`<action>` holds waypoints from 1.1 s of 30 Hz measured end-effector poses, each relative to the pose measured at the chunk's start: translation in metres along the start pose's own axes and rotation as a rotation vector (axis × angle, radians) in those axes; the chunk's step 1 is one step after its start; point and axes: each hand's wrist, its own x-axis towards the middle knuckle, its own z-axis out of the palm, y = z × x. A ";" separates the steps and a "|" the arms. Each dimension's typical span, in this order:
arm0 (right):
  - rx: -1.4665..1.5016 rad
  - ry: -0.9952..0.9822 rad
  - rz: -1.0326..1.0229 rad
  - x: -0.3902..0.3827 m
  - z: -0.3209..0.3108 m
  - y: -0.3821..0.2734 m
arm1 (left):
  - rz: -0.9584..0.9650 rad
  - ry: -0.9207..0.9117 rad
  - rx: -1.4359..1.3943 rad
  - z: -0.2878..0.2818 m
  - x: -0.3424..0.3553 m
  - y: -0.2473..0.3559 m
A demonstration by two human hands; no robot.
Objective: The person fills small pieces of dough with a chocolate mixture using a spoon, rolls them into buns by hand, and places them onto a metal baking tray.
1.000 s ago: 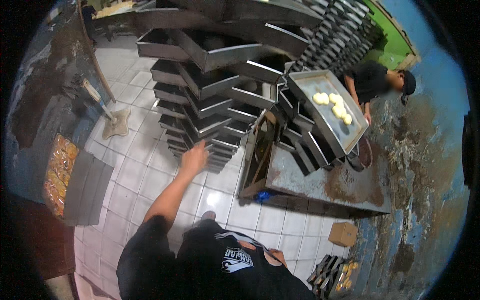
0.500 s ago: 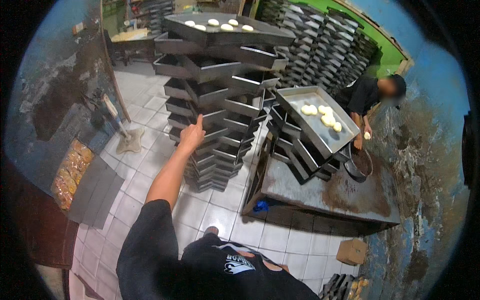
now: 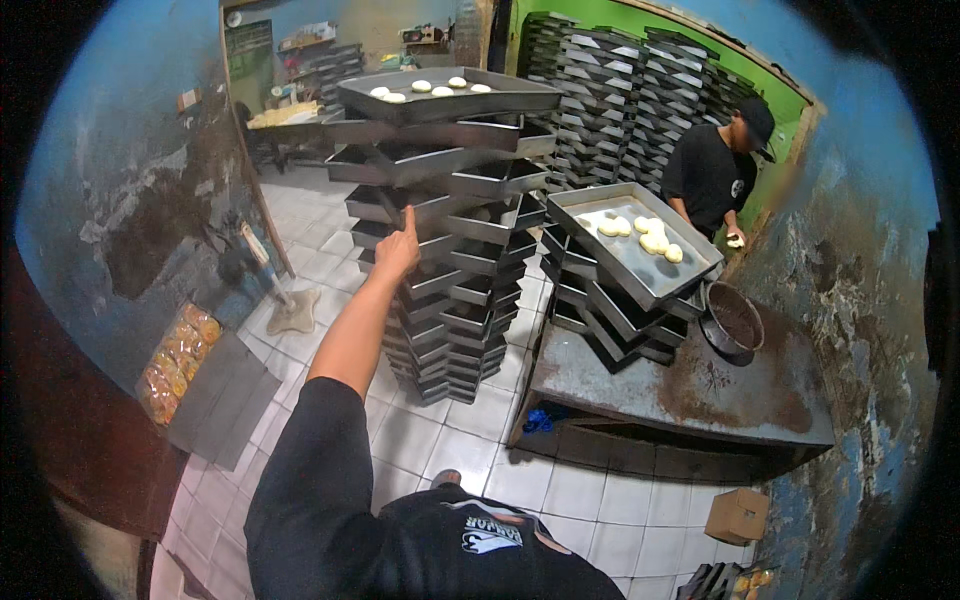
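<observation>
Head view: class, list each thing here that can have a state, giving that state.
Left hand: index finger extended
Tall tray stack: standing, trays crossed
Its top tray: holding pale dough pieces
Tabletop stack's top tray: holding clustered dough pieces
Round pan: open-topped, upright
Co-worker's hand: holding a pale piece
Cardboard box: upright, looks closed
Orange-brown packs: plastic-wrapped

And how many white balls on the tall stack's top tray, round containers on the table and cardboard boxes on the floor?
White balls: 6 visible
Round container: 1
Cardboard box: 1
Total: 8
</observation>
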 end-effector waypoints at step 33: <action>-0.197 0.595 -0.873 0.063 -0.452 -0.543 | 0.722 0.095 -0.849 0.048 -0.043 0.409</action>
